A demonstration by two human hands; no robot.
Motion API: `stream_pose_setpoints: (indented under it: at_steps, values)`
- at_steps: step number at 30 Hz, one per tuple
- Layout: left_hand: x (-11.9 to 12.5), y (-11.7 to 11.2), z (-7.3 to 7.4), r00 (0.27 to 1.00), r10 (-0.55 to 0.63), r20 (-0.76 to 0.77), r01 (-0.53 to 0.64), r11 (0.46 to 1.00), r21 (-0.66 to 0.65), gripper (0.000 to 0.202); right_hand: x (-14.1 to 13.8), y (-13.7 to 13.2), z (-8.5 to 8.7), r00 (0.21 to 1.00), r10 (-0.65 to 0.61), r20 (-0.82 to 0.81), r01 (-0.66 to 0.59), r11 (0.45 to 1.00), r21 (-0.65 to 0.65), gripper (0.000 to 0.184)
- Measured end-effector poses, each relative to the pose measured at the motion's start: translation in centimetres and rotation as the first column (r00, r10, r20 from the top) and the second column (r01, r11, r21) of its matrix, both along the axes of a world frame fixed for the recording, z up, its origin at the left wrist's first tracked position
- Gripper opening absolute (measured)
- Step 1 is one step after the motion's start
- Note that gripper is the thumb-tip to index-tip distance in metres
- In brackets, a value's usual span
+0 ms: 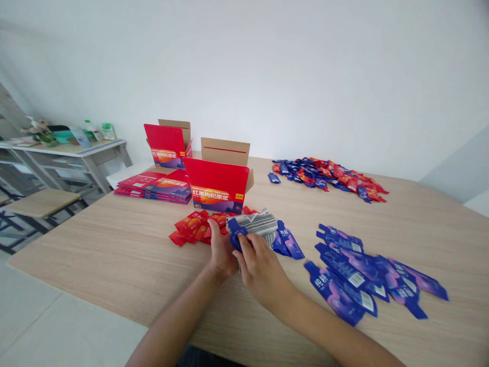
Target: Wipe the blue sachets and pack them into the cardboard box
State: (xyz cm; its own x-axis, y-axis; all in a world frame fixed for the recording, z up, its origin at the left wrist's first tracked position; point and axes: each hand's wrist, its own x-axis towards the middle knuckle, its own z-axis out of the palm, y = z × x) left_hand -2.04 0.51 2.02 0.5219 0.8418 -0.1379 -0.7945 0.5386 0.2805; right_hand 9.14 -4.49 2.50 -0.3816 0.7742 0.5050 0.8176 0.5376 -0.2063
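In front of me, my left hand [222, 253] is closed, thumb up, around the near side of a blue sachet [237, 230]. The fingers of my right hand [263, 267] are bent and press on the same sachet from the right. Just behind it bunches a grey-and-white striped cloth [257, 223]; whether a hand grips it is hidden. Red sachets [191, 228] lie in a heap left of my hands. More blue sachets [292, 242] stick out to the right of the cloth. An upright red box [217, 186] with raised flaps stands directly behind the heap.
Several blue sachets [347, 275] are spread on the table [126, 255] at right. A mixed red and blue pile [328, 176] lies farther back. Flat red cartons [156, 186] are stacked at left, before a second open box [166, 142]. A stool [42, 204] stands beyond the left edge.
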Motion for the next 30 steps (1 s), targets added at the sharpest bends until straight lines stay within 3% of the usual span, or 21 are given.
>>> stream_pose_setpoints:
  at_steps: [10,14,17,20,25,30]
  values:
    - [0.8,-0.2,-0.7,0.995,-0.101,0.021,0.100,0.994,0.047,0.106,1.6,2.1,1.3,0.930,0.049,-0.364,-0.110,0.983,-0.148,0.029]
    - [1.6,-0.8,-1.1,0.981,-0.189,0.031,0.186,0.979,0.084,0.101,3.0,3.5,1.5,0.919,-0.002,-0.394,-0.071,0.983,-0.169,0.027]
    - [2.1,-1.3,-1.4,0.972,-0.232,0.034,0.228,0.969,0.091,0.103,3.5,4.1,0.8,0.917,-0.015,-0.398,-0.060,0.983,-0.175,0.037]
    - [2.3,-1.5,-2.0,0.985,-0.169,0.014,0.168,0.983,0.078,0.098,3.0,3.8,-0.2,0.940,0.038,-0.339,-0.100,0.981,-0.167,0.052]
    - [2.2,-0.8,-3.0,1.000,-0.018,0.022,0.017,0.999,0.031,0.092,1.3,2.8,-1.7,0.978,0.136,-0.157,-0.149,0.986,-0.073,0.059]
    - [1.0,0.2,-1.7,0.997,0.082,-0.001,-0.082,0.995,-0.063,0.100,0.1,1.4,-2.4,0.987,0.152,-0.050,-0.153,0.988,-0.019,0.062]
